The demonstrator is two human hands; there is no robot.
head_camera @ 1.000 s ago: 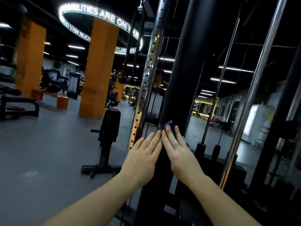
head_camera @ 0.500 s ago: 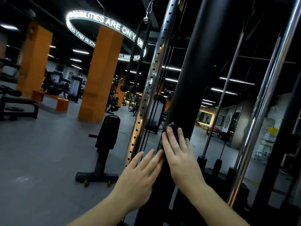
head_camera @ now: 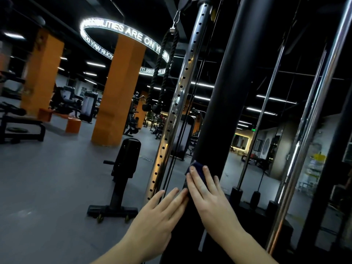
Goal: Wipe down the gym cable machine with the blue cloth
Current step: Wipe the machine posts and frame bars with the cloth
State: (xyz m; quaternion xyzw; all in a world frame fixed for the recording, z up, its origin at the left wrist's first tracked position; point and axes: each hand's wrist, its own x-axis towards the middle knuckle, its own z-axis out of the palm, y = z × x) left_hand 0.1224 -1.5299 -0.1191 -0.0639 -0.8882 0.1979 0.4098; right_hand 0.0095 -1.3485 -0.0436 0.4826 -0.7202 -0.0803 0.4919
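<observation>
The cable machine's thick black upright post (head_camera: 224, 96) rises through the middle of the head view. My right hand (head_camera: 207, 195) lies flat on its front with straight fingers, pressing the dark blue cloth (head_camera: 196, 167) against the post; only the cloth's upper edge shows past my fingertips. My left hand (head_camera: 162, 212) rests flat lower down on the post's left side, fingers straight, holding nothing. A chrome rail (head_camera: 179, 100) drilled with holes runs just left of the post.
A black rope handle (head_camera: 163, 73) hangs from a clip left of the chrome rail. Chrome guide rods (head_camera: 312, 115) stand to the right. A black padded seat stand (head_camera: 123, 174) sits on the grey floor at left. Orange pillars (head_camera: 118, 92) rise beyond.
My right hand has slid the cloth up the black post, above my left hand. My left hand has stayed lower on the post's left side. The view has tilted upward.
</observation>
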